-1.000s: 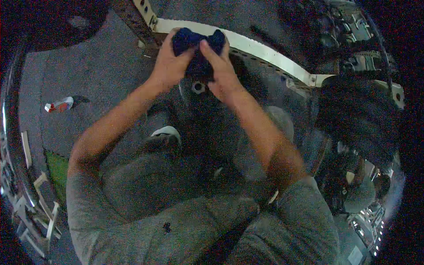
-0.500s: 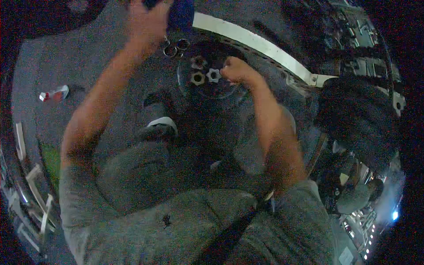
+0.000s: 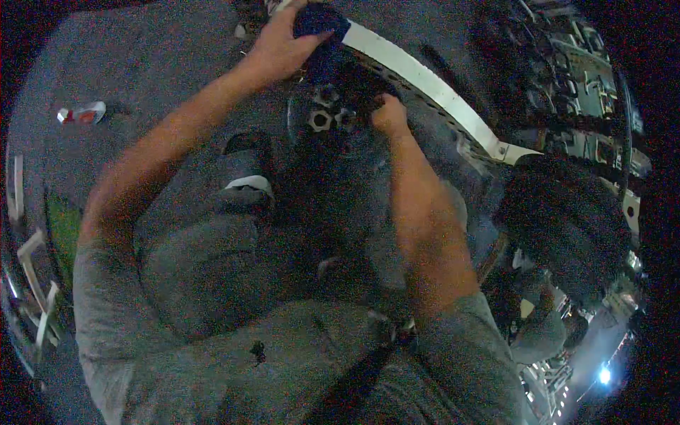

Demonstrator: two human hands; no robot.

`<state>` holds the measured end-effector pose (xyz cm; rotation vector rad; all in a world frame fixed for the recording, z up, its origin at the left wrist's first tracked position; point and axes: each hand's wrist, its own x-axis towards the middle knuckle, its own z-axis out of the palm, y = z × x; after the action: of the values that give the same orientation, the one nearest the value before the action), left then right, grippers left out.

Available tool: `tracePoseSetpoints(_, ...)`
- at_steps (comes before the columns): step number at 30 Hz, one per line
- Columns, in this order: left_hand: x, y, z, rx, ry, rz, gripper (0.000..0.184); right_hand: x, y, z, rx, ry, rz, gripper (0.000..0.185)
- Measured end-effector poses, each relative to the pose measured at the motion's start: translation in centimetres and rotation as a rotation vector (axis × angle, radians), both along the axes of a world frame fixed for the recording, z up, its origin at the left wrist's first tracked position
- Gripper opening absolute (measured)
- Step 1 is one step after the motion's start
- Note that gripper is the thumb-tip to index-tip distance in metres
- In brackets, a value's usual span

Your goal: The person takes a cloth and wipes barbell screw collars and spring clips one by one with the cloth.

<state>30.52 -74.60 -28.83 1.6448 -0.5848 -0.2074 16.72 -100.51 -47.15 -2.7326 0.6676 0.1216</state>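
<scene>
My left hand (image 3: 287, 48) is at the top, thumb and fingers curled round a dark blue thing (image 3: 322, 25) that looks like cloth. The blue thing lies against the near end of a curved white bar (image 3: 425, 74). Below it, several star-shaped metal pieces (image 3: 320, 120) with round holes sit grouped on a dark round base (image 3: 294, 134). My right hand (image 3: 389, 115) is closed at the right side of that base, close under the bar. Dark shadow hides whatever its fingers hold.
A crumpled red and white wrapper (image 3: 81, 113) lies on the grey floor at left. Another person (image 3: 567, 205) with dark hair is bent over at right. Racks with metal parts (image 3: 588, 78) stand at upper right. Pale frames (image 3: 35, 269) are at the left edge.
My left hand and the blue thing have moved right and down, over the metal rings seen before. My right hand has shifted slightly right. The whole view has also shifted.
</scene>
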Motion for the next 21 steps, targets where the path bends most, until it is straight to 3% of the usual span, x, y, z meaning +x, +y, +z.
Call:
tracePoseSetpoints(1,0.5,0.4,0.0,-0.045,0.065,-0.031,0.035,0.5,0.0,0.3,0.094,0.011,-0.044,0.032)
tracePoseSetpoints(4,1.2,1.7,0.9,0.034,0.003,0.189,0.033,1.2,0.1,-0.9,0.125,-0.115,0.002,0.035)
tracePoseSetpoints(8,5.3,2.6,-5.0,-0.183,-0.142,0.326,0.033,2.0,0.1,-2.0,0.290,-0.108,0.102,0.040)
tracePoseSetpoints(11,4.8,3.2,-5.1,-0.059,-0.027,0.335,0.034,1.3,1.0,-1.8,-0.166,-0.069,-0.014,0.054)
tracePoseSetpoints(14,4.4,3.1,-4.9,0.080,-0.126,0.333,0.034,0.3,1.9,2.2,-0.107,0.017,-0.306,0.064)
tracePoseSetpoints(15,4.1,2.8,-4.4,0.108,-0.174,0.329,0.034,0.7,0.3,1.3,-0.025,0.164,-0.359,0.068)
tracePoseSetpoints(18,1.8,2.1,-0.4,0.275,0.095,0.281,0.035,1.7,-1.8,-0.1,0.187,0.214,-0.397,0.066)
tracePoseSetpoints(19,3.3,2.4,-3.0,0.131,0.154,0.077,0.036,1.9,-2.0,-0.3,0.240,0.133,-0.371,0.065)
tracePoseSetpoints(21,3.5,1.2,-5.7,0.145,-0.036,0.081,0.040,3.0,0.3,3.4,0.348,-0.028,-0.317,0.062)
